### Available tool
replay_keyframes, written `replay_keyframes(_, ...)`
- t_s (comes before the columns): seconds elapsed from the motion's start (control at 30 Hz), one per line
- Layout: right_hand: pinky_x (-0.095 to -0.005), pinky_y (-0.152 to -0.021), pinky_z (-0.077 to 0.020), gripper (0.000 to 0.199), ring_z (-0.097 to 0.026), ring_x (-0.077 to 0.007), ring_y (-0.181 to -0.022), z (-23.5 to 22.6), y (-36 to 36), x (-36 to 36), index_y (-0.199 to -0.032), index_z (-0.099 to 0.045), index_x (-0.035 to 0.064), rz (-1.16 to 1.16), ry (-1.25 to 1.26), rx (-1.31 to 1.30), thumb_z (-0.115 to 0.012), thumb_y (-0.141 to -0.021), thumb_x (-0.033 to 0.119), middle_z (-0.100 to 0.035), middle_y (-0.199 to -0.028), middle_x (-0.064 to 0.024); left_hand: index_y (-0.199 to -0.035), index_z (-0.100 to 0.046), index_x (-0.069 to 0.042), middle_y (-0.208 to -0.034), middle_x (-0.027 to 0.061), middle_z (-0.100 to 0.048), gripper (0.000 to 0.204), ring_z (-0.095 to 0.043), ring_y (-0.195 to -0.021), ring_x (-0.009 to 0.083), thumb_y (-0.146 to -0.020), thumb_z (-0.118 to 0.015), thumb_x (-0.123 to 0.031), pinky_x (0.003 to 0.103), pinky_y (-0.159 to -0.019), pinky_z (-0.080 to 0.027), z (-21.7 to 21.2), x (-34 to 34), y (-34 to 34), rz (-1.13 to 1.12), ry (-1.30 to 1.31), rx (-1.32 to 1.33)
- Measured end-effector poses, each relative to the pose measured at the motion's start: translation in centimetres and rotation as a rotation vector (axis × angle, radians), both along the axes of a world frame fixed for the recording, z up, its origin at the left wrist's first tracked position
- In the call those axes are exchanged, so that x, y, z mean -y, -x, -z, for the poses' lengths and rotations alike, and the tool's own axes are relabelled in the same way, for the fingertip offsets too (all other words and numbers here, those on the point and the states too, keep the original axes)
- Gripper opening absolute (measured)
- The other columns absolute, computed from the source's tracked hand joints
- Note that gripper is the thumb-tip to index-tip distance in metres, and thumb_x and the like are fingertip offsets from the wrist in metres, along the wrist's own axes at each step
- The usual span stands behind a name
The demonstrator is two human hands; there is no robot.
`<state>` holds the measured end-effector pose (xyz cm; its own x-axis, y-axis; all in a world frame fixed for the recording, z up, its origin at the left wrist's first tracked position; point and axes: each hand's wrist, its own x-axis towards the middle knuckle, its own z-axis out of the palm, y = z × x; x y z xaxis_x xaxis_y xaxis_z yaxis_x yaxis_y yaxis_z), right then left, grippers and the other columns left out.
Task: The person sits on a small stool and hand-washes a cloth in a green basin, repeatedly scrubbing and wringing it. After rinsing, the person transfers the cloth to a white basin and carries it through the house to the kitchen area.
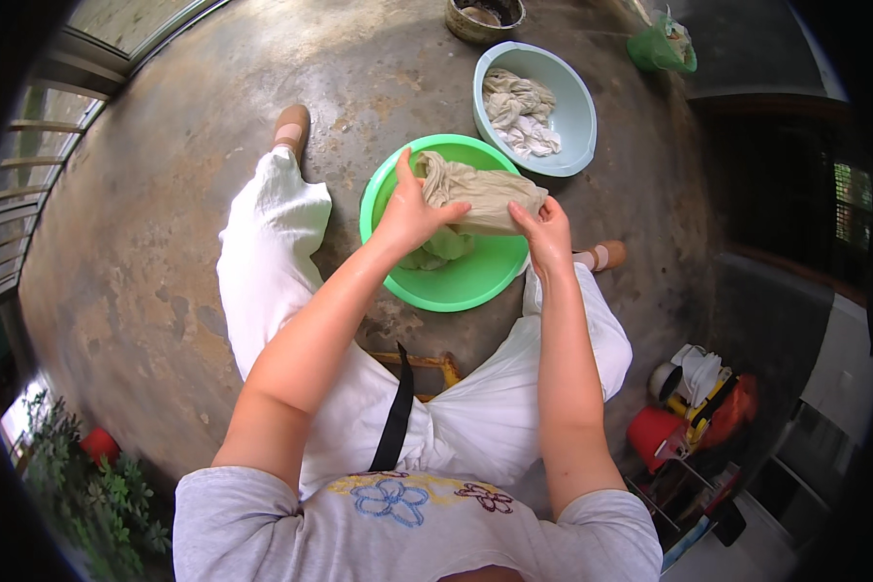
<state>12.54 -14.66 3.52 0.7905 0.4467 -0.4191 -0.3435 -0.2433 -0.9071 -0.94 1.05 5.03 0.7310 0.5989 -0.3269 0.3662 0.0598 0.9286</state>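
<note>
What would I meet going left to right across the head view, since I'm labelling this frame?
Leafy plant, brown left shoe, left hand, beige cloth, right hand, brown right shoe, green bin.

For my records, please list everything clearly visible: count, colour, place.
Green basin: 1, green, centre
Basin cloth: 1+, pale, inside
Held cloth: 1, beige, over basin
Blue basin: 1, pale blue, beyond it
Its cloths: 1+, beige and white, inside
Pot: 1, dark, top
Bin: 1, green, upper right
Bucket: 1, red, lower right
Clutter: uncountable, mixed, around bucket
Plants: 1+, green, lower left
Shoes: 2, brown, flanking basin
Trousers: 1, white, lower centre
Shirt: 1, grey, bottom
Left grip: 1, bare, on cloth
Right grip: 1, bare, on cloth
</note>
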Motion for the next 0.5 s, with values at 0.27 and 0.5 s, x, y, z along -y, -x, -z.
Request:
replay_keyframes(0.27, -0.035, -0.087, -0.0428, 0.056, -0.055, -0.0244, -0.098, -4.1, 1.4, 1.6, -0.12, -0.047, 0.0033, -0.334, 0.213, 0.771, -0.073, -0.071, 0.001, -0.054, -0.116, -0.0161, -0.109, -0.06, -0.01, -0.11, 0.0097, -0.062, 0.038, -0.057, -0.106, 0.0324, -0.073, -0.06, 0.003, 0.04, -0.089, -0.046, 3.6, 0.3, 1.5, 0.326, -0.652, 0.067)
replay_keyframes(0.5, -0.0334, -0.085, -0.0487, 0.042, -0.058, -0.0226, -0.099, -3.0, -0.6, 3.5, -0.113, -0.055, 0.0054, -0.357, 0.052, 0.15, -0.065, -0.073, -0.004, -0.061, -0.097, -0.0105, -0.106, -0.055, -0.005, -0.107, 0.0149, -0.06, 0.025, -0.057, -0.103, 0.031, -0.084, -0.058, -0.016, 0.035, -0.085, -0.044, 1.2, -0.9, 0.7, 0.453, 0.019, 0.053)
